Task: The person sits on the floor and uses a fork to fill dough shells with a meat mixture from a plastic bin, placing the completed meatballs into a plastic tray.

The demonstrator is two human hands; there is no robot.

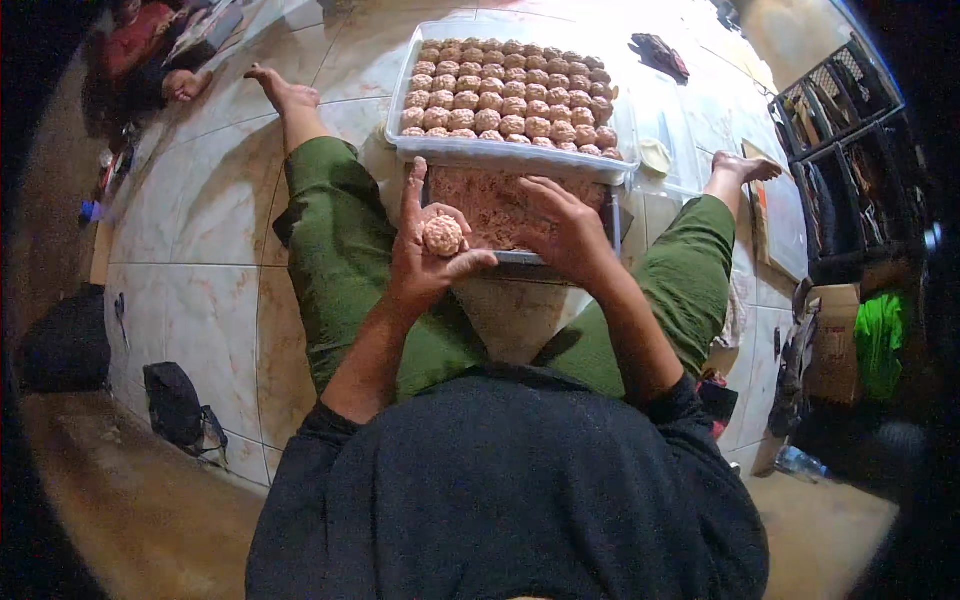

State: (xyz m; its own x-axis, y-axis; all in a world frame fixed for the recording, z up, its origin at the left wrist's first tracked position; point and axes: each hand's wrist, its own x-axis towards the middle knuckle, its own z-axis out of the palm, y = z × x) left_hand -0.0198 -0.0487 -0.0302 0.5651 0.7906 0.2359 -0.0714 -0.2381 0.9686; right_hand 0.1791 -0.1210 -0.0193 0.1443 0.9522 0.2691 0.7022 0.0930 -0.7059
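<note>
On the palm of my left hand (pixel 420 247) rests a rough, pale pinkish-brown food ball (pixel 443 235), with the fingers and thumb partly around it. My right hand (pixel 562 225) holds nothing; it hovers palm inward over the right part of a tray of reddish-brown crumbly mixture (pixel 480 202). Beyond the mixture, a clear plastic container (pixel 517 159) is filled with rows of similar balls (pixel 513 103). Its near edge overlaps the far side of the tray.
Right of the container lie a clear plastic lid (pixel 679 124) and a pale round item (pixel 655 157). My outstretched legs flank the tray on the tiled floor (pixel 214 202). Another person (pixel 139 45) sits at upper left. A black rack (pixel 840 135) stands at right; a black bag (pixel 174 405) lies at left.
</note>
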